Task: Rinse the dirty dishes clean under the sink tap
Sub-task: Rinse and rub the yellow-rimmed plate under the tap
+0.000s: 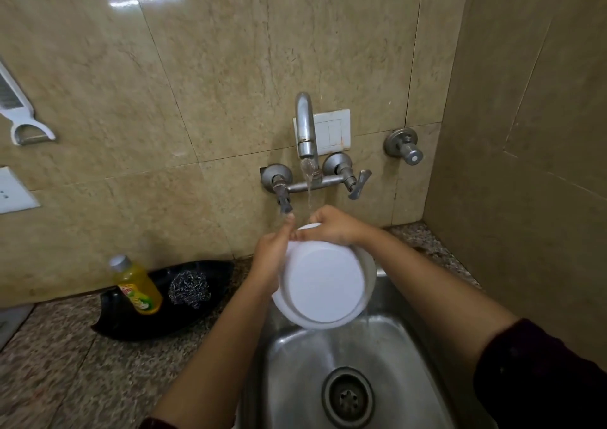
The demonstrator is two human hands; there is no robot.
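White bowl (323, 289): tilted under tap (305, 126) stream, base toward camera; left hand (271, 257) and right hand (331, 226) clasp its far rim.

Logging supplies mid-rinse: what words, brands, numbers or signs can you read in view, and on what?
Nothing reads clearly.
Soap bottle: red and green label with lettering, too blurred to read.
Wall plate behind the tap: no print visible.
Socket plate at left edge: no readable marks.
Peeler on the wall: none visible.
White bowl, held by left hand and right hand: no print.
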